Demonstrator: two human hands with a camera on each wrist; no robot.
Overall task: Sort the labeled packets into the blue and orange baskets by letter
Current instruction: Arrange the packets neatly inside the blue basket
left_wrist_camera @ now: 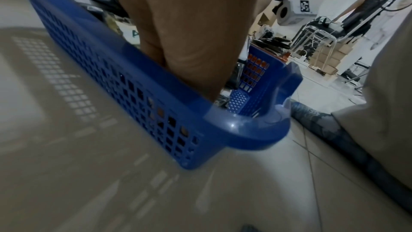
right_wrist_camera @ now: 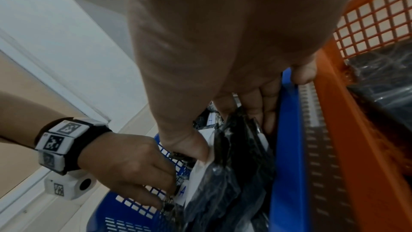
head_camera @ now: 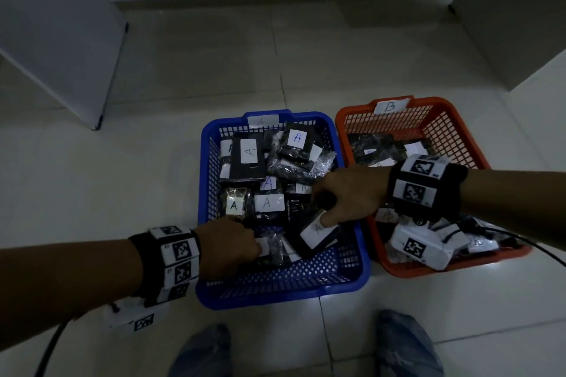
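The blue basket (head_camera: 275,297) sits in the middle of the floor, full of black packets with white "A" labels (head_camera: 267,202). Beside it on the right is the orange basket (head_camera: 428,122), tagged "B" (head_camera: 390,106), with more black packets inside. My right hand (head_camera: 324,208) reaches over the blue basket's right side and pinches a black packet labelled "A" (head_camera: 318,231) between thumb and fingers; the right wrist view shows this packet (right_wrist_camera: 225,174). My left hand (head_camera: 257,246) is at the basket's near left, fingers curled on another "A" packet (right_wrist_camera: 181,191). In the left wrist view the basket wall (left_wrist_camera: 133,80) hides its fingertips.
A white cabinet (head_camera: 61,40) stands far left and white furniture (head_camera: 520,24) far right, with tiled floor between. My knees in jeans (head_camera: 199,352) are just below the baskets. Another person (left_wrist_camera: 368,6) and stacked boxes (left_wrist_camera: 330,59) show in the left wrist view's background.
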